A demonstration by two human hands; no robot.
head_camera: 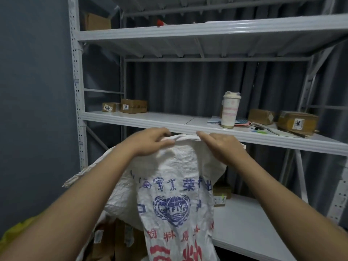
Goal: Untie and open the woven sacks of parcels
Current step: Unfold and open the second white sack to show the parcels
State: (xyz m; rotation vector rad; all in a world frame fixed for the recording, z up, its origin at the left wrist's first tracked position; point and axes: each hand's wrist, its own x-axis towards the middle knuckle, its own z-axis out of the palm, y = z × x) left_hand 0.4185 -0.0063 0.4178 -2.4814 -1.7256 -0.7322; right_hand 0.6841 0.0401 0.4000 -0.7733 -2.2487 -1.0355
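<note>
Sack top edge under shelf lip | left hand, right hand both pinch it

Two bare forearms reach into view from the bottom corners, uncovered from elbow to wrist, with no sleeve showing. The left hand and right hand wear no gloves, rings, watch or bracelet.

Head view, facing forward-down, close to shelving.
</note>
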